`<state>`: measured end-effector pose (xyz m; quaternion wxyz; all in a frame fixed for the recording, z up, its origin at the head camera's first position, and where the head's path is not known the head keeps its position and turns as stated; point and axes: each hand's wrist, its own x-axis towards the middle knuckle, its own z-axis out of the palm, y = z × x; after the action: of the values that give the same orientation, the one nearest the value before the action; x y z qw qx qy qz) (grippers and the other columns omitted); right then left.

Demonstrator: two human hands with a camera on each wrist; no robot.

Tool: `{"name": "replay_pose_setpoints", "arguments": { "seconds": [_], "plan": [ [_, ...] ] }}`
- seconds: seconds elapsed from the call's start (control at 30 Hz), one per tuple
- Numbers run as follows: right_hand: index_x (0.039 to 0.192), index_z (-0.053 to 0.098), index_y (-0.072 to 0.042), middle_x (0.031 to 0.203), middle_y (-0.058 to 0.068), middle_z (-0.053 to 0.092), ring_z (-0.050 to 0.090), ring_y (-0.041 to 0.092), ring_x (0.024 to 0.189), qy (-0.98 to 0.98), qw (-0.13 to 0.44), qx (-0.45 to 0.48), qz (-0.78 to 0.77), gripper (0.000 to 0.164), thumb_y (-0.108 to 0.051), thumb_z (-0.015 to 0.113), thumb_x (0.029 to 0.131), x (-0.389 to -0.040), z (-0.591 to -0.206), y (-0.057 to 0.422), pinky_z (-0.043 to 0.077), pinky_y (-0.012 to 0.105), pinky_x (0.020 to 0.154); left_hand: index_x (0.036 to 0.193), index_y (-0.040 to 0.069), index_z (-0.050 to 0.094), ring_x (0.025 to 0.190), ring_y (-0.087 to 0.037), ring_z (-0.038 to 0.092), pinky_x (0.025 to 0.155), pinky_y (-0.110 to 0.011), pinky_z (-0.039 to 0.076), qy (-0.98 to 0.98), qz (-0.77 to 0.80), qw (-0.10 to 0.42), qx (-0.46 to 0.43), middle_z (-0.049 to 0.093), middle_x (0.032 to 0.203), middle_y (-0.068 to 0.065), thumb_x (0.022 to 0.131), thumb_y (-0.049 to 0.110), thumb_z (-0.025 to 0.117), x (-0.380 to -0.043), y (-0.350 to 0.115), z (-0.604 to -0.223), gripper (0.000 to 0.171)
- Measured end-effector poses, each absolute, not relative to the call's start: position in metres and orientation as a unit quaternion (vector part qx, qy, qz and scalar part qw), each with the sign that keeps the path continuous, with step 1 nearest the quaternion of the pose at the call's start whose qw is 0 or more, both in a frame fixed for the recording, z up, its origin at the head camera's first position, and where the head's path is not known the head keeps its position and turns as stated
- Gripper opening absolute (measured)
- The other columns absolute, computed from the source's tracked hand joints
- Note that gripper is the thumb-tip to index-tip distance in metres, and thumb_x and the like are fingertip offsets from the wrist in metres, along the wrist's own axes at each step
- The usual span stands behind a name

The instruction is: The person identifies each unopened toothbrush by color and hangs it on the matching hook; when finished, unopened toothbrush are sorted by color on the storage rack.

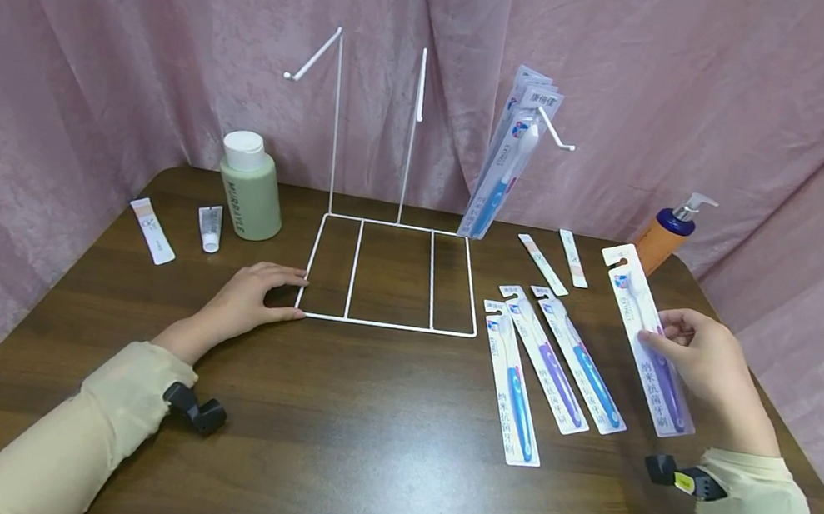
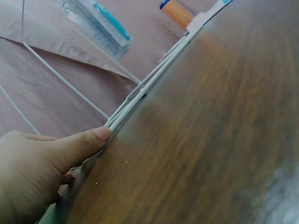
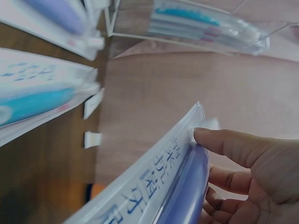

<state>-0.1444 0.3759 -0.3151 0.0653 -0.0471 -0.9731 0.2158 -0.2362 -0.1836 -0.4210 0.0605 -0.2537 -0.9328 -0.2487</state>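
My right hand (image 1: 704,350) pinches a packaged purple toothbrush (image 1: 648,340) by its edge, thumb on the front of the pack; the pack tilts with its hanging hole up. In the right wrist view the purple handle (image 3: 187,182) shows beside the thumb. My left hand (image 1: 250,294) grips the front left corner of a white wire display rack (image 1: 390,324), with the thumb (image 2: 93,140) against the wire in the left wrist view. Several packaged toothbrushes (image 1: 504,166) hang from the rack's right hook. Three more toothbrush packs, two blue (image 1: 514,393) and one purple (image 1: 547,363), lie right of the rack.
Two small slim packets (image 1: 543,264) lie behind the loose packs. An orange pump bottle (image 1: 663,237) stands at the back right. At the left are a green bottle (image 1: 253,190), a small tube (image 1: 210,227) and another slim packet (image 1: 153,230). Pink curtains surround the table.
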Motion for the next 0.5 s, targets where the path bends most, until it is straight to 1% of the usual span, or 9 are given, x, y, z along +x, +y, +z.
{"name": "replay_pose_setpoints", "arguments": {
  "seconds": [0.17, 0.4, 0.43, 0.47, 0.5],
  "plan": [
    [0.111, 0.060, 0.007, 0.083, 0.016, 0.064, 0.046, -0.002, 0.058, -0.973, 0.103, -0.029, 0.207, 0.040, -0.025, 0.068, 0.090, -0.143, -0.296, 0.366, 0.040, 0.021, 0.048, 0.123, 0.008, 0.065, 0.128, -0.036, 0.048, 0.106, -0.059, 0.031, -0.933, -0.247, 0.062, -0.253, 0.059, 0.135, -0.013, 0.079, 0.031, 0.079, -0.236, -0.183, -0.422, 0.052],
    [0.111, 0.062, 0.006, 0.087, 0.018, 0.065, 0.043, -0.010, 0.059, -0.969, 0.144, -0.011, 0.202, 0.038, -0.024, 0.070, 0.088, -0.140, -0.270, 0.352, 0.038, 0.016, 0.050, 0.123, 0.008, 0.065, 0.127, -0.035, 0.048, 0.106, -0.059, 0.031, -0.933, -0.246, 0.062, -0.254, 0.059, 0.135, -0.013, 0.078, 0.031, 0.079, -0.237, -0.184, -0.422, 0.052],
    [0.111, 0.062, 0.005, 0.086, 0.016, 0.065, 0.043, -0.011, 0.060, -0.967, 0.152, -0.008, 0.203, 0.038, -0.023, 0.071, 0.087, -0.139, -0.266, 0.350, 0.038, 0.015, 0.050, 0.123, 0.008, 0.065, 0.127, -0.035, 0.048, 0.106, -0.059, 0.031, -0.933, -0.246, 0.062, -0.254, 0.059, 0.135, -0.013, 0.078, 0.031, 0.079, -0.237, -0.184, -0.423, 0.052],
    [0.110, 0.063, 0.005, 0.083, 0.011, 0.065, 0.043, -0.013, 0.060, -0.966, 0.159, -0.005, 0.204, 0.037, -0.023, 0.071, 0.087, -0.139, -0.262, 0.349, 0.038, 0.014, 0.051, 0.123, 0.008, 0.065, 0.127, -0.035, 0.048, 0.106, -0.059, 0.031, -0.934, -0.246, 0.062, -0.254, 0.059, 0.135, -0.013, 0.078, 0.031, 0.079, -0.237, -0.184, -0.423, 0.052],
    [0.110, 0.063, 0.004, 0.080, 0.003, 0.064, 0.043, -0.014, 0.060, -0.964, 0.165, -0.003, 0.207, 0.037, -0.023, 0.072, 0.087, -0.138, -0.258, 0.347, 0.038, 0.013, 0.051, 0.123, 0.008, 0.065, 0.127, -0.035, 0.048, 0.106, -0.059, 0.031, -0.934, -0.245, 0.062, -0.254, 0.059, 0.135, -0.013, 0.078, 0.031, 0.079, -0.237, -0.184, -0.423, 0.052]
  ]
}}
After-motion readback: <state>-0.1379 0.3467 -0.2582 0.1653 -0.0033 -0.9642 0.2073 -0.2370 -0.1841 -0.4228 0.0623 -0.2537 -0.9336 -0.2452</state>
